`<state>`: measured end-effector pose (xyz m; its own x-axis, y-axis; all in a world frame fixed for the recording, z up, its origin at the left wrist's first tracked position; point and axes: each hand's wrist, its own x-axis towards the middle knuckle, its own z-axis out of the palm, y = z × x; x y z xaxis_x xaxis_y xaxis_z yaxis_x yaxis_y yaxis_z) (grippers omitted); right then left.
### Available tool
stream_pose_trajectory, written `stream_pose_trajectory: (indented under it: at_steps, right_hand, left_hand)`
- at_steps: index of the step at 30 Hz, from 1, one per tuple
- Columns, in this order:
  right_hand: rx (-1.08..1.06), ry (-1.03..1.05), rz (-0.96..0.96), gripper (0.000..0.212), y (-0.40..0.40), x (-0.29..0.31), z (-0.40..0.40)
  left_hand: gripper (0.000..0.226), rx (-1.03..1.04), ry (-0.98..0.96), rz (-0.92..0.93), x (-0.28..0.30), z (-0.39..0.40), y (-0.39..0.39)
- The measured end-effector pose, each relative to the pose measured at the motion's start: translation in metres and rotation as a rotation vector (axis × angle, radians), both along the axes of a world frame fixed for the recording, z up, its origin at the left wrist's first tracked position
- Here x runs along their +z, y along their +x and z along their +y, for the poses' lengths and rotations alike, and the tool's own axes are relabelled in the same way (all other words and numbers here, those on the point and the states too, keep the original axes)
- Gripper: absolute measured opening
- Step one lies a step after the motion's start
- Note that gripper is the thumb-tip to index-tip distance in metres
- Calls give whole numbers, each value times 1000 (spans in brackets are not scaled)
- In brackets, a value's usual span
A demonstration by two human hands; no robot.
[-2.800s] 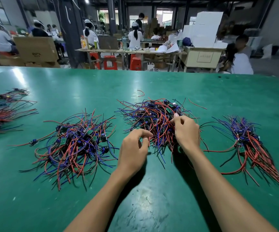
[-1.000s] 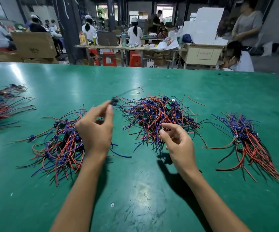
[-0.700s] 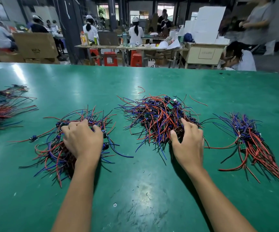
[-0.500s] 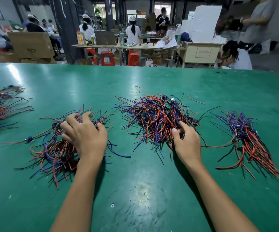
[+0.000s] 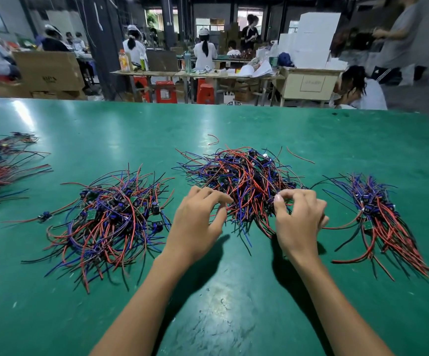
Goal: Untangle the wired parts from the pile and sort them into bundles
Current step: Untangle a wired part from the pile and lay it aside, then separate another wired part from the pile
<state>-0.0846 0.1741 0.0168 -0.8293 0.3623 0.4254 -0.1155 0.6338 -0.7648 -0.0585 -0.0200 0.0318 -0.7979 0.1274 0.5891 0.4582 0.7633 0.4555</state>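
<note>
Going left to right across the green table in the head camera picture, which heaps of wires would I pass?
Far-left bundle → loose left heap → middle tangled pile, with both hands at its near edge → tidy right bundle.

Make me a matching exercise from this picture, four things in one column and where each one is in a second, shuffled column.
Things
1. left hand
2. tangled middle pile of red and blue wired parts
3. combed-out bundle of red and blue wires
4. stray curved red wire

Places
A. far right of the green table
B. alone beyond the middle pile
C. between the loose left pile and the right hand
D. under both hands' fingertips

Pairs: 1-C, 2-D, 3-A, 4-B
</note>
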Motion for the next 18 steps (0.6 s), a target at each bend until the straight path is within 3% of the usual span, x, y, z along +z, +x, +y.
stream_pose_trajectory:
  at_steps: [3, 7, 9, 12, 18]
  right_hand:
    - [137, 41, 247, 12, 14, 7, -9]
    - [474, 230, 443, 10, 32, 8, -27]
    - [589, 319, 477, 10, 38, 4, -36]
    - [710, 352, 466, 14, 44, 1, -46]
    - [788, 149, 305, 33, 42, 2, -37]
  left_hand:
    - [20, -40, 289, -107, -1, 11, 1]
    - [38, -93, 954, -548, 8, 22, -5]
    - [40, -117, 1196, -712, 11, 17, -6]
    - [28, -122, 1254, -810, 8, 3, -6]
    - [21, -153, 1241, -699, 10, -17, -11]
